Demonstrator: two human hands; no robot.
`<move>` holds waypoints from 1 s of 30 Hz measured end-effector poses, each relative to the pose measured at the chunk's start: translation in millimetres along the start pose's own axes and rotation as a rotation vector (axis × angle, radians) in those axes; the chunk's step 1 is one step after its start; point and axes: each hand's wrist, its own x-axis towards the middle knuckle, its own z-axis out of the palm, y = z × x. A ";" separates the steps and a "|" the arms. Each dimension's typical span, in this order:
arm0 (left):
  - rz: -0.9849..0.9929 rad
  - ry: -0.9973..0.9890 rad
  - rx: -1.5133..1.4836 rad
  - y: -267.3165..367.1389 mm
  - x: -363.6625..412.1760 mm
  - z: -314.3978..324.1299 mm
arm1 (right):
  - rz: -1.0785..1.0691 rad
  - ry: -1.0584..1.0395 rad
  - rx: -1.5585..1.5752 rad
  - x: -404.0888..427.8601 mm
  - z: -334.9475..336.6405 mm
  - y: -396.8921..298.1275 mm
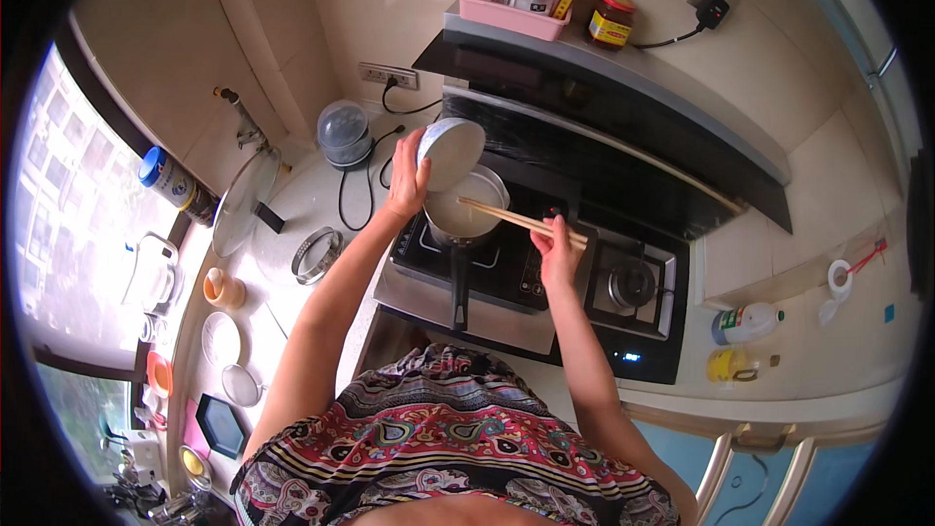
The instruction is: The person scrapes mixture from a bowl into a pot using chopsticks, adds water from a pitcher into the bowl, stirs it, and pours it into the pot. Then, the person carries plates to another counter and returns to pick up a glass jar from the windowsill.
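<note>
My left hand point(407, 179) grips the rim of a white bowl point(454, 153) with a blue-patterned outside. The bowl is tilted over the saucepan point(504, 193), its inside facing me. In my right hand point(556, 248) is a pair of wooden chopsticks point(518, 219), their tips reaching down into the pan. Pale, cloudy liquid point(456, 213) lies in the pan; whether the tips touch it I cannot tell. The pan rests on a black induction cooker point(500, 270), and its dark handle point(459, 285) points towards me.
Right of the cooker is a gas burner point(631, 286). A glass lid point(245, 204), a metal ring point(317, 256) and a plastic egg cooker point(343, 133) stand on the left counter. The range hood point(606, 102) hangs behind the pan. Bottles point(745, 323) lie towards the right.
</note>
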 end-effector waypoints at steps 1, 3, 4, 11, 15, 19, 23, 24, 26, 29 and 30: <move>-0.010 0.004 0.017 -1.6 -0.2 -0.8 | -0.107 -0.064 -0.145 0.7 10.3 -10.2; -0.017 0.023 0.040 -4.3 -0.8 -1.7 | -0.330 -0.195 -0.570 6.9 38.6 -26.4; -0.018 0.037 0.057 -2.6 -0.5 0.7 | -0.431 -0.203 -0.815 8.0 52.4 -29.4; -0.070 0.047 0.084 -5.8 -6.8 -8.5 | -0.745 -0.749 -1.044 11.0 74.5 -29.5; -0.152 0.009 0.066 5.3 -4.6 -4.6 | -0.922 -0.686 -1.132 27.4 84.7 -19.6; -0.148 0.013 0.073 3.3 -7.2 -7.2 | -0.712 -0.785 -1.046 21.1 72.0 -27.7; -0.187 0.016 0.058 6.4 -10.0 -4.9 | -0.866 -0.651 -1.221 28.2 81.9 -24.9; -0.164 0.040 0.041 4.5 -9.3 -3.7 | -0.833 -0.728 -1.131 27.5 86.8 -16.4; -0.137 0.058 0.033 0.4 -10.6 -4.4 | -0.803 -0.838 -1.049 28.9 83.4 -14.5; -0.149 0.074 0.011 3.4 -11.1 -7.1 | -0.668 -0.637 -1.230 33.1 82.8 -37.8; -0.159 0.081 0.004 3.8 -8.8 -7.3 | -0.824 -0.643 -1.216 38.9 88.8 -31.9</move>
